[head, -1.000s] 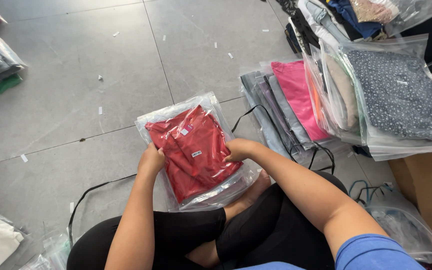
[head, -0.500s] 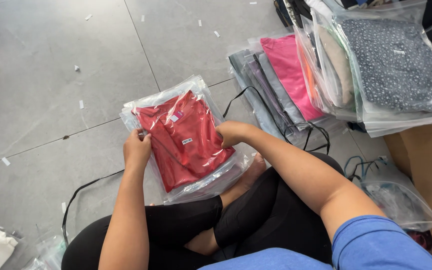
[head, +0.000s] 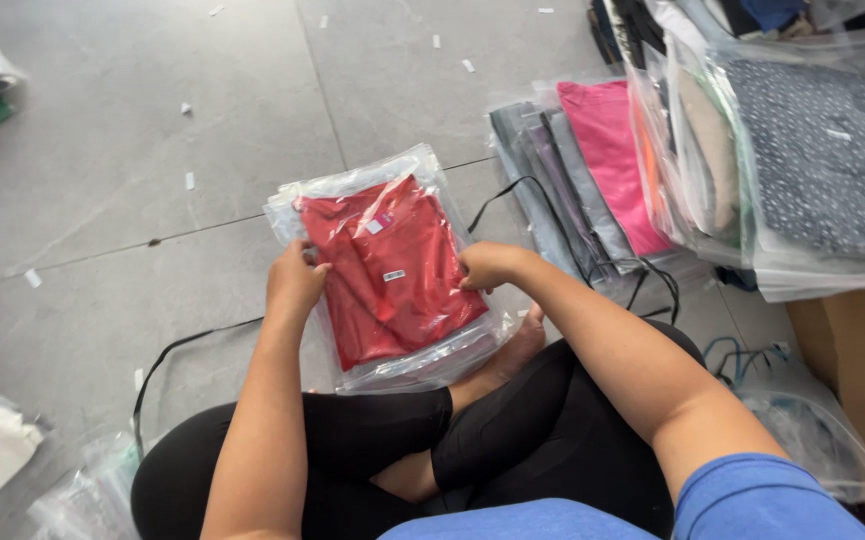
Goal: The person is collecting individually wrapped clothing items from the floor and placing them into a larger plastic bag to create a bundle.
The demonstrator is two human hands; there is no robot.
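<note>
A grey tiled floor (head: 152,120) spreads out, strewn with small white paper strips, and on it, just ahead of the seated person's crossed legs, lies a clear plastic bag (head: 392,270) holding a folded red garment. Right of that bag stands a leaning row of bagged clothes (head: 712,160), pink, grey and dark speckled. The left hand (head: 294,285) clasps the bag's left edge and the right hand (head: 487,266) pinches its right edge.

I'm seeing a clear plastic bag (head: 392,275) with a folded red garment (head: 392,270) inside, small white tags on it, lying flat on grey floor tiles, long axis running roughly 11 to 5 o'clock
</note>
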